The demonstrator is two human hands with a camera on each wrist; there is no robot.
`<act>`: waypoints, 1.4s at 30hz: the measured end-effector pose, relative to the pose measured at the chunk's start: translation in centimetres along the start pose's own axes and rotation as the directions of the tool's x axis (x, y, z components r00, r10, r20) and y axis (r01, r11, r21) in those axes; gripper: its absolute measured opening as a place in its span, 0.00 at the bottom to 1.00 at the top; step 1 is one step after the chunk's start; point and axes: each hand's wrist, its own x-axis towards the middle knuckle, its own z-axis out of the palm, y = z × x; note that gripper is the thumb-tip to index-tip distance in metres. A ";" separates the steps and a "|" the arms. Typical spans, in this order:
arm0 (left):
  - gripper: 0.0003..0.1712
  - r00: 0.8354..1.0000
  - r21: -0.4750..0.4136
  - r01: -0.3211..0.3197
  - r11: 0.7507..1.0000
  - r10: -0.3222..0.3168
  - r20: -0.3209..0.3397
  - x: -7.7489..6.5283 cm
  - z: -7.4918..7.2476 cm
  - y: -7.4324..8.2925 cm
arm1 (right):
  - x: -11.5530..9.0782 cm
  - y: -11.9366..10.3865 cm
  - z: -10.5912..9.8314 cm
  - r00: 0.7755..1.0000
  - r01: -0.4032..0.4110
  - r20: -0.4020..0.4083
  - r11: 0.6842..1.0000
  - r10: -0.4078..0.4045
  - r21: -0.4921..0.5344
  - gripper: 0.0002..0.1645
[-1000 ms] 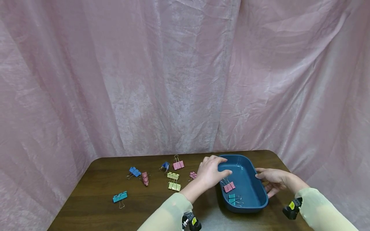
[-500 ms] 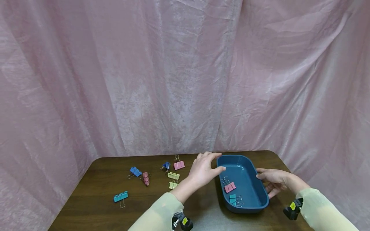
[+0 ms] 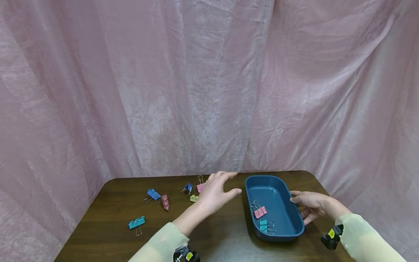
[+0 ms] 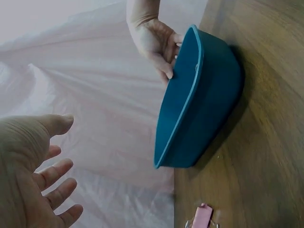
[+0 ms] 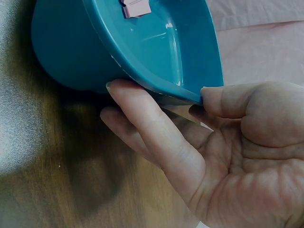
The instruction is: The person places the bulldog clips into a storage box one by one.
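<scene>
We are keeping our left hand (image 3: 214,191) spread wide above the bench (image 3: 108,236), its thumb standing apart from the fingers, to the left of the blue tray (image 3: 278,239) and well clear of its rim. Our right hand (image 3: 309,203) is gripping the tray at its right side, the thumb lying at the rim and fingers pressing the outer wall from below. The tray is standing on the right part of the bench, its long sides running from near to far.

Inside it, a pink clip (image 3: 260,212) is lying by the left wall, with its wire handles pointing to the far side, and a teal clip (image 3: 263,225) is lying just nearer, with its handles pointing right.

Left of our left hand, more clips are lying scattered. A yellow clip (image 3: 194,198) and a far pink clip (image 3: 200,187) are showing only partly, as the hand is covering the rest. A dark blue clip (image 3: 187,187) is lying just left of these. Farther left, a bright blue clip (image 3: 153,194) is resting just beside a dusky red clip (image 3: 165,202), while a turquoise clip (image 3: 136,222) is lying nearer and leftmost.

Pale green sleeves (image 3: 366,234) are covering our forearms, and a pink curtain (image 3: 196,91) is hanging beyond the bench.
</scene>
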 end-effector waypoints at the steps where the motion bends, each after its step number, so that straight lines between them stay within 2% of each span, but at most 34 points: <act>1: 0.32 1.000 -0.002 0.007 1.000 -0.007 0.000 -0.2 -0.3 -0.2 | 0.0 0.0 0.0 1.000 0.000 0.000 1.000 0.000 0.000 0.36; 11: 0.31 0.999 -0.019 0.038 0.999 -0.038 -0.020 -2.0 -3.6 -1.7 | -0.1 -0.1 0.1 1.000 -0.004 -0.002 1.000 0.004 -0.006 0.35; 16: 0.30 0.996 -0.003 0.053 0.999 -0.053 -0.066 -3.2 -5.5 -3.0 | -0.1 -0.2 0.0 1.000 -0.003 0.000 1.000 0.003 -0.012 0.36; 28: 0.29 0.985 0.040 0.146 0.988 -0.141 -0.102 -6.1 -9.4 -6.2 | -0.2 -0.1 0.0 1.000 -0.003 0.007 1.000 0.004 -0.012 0.36; 36: 0.30 0.974 0.061 0.195 0.979 -0.186 -0.131 -7.1 -12.1 -8.1 | -0.1 0.0 0.0 1.000 -0.002 0.013 1.000 0.002 -0.013 0.36; 42: 0.30 0.966 0.093 0.230 0.969 -0.216 -0.140 -7.6 -13.4 -10.0 | -0.1 0.0 0.0 1.000 0.004 0.010 1.000 -0.004 -0.015 0.36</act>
